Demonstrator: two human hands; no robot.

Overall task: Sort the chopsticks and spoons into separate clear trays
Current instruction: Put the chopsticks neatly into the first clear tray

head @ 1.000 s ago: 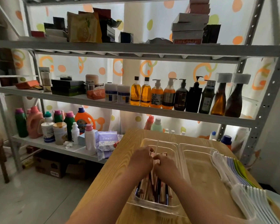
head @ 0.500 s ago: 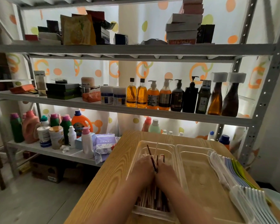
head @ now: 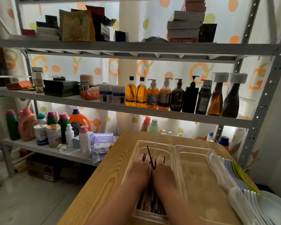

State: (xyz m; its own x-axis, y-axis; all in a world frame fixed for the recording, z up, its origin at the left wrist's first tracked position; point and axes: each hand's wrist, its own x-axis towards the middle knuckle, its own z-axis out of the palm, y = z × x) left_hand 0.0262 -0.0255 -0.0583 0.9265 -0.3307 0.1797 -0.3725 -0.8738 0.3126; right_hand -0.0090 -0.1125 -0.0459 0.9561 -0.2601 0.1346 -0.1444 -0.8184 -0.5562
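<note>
The spoons (head: 243,203) lie in an overlapping row along the table's (head: 104,184) right edge, just beside the right tray (head: 198,176) and outside it. In the left tray (head: 148,217) the chopsticks (head: 150,200) lie lengthwise, their near ends showing between the forearms. The left hand (head: 140,171) and right hand (head: 163,172) sit side by side over them, touching, with fingers curled down around the bundle. Dark tips poke out past the knuckles, and one stick tilts upward between the hands. Beyond the table, a shelf (head: 136,111) holds bottles (head: 165,95).
</note>
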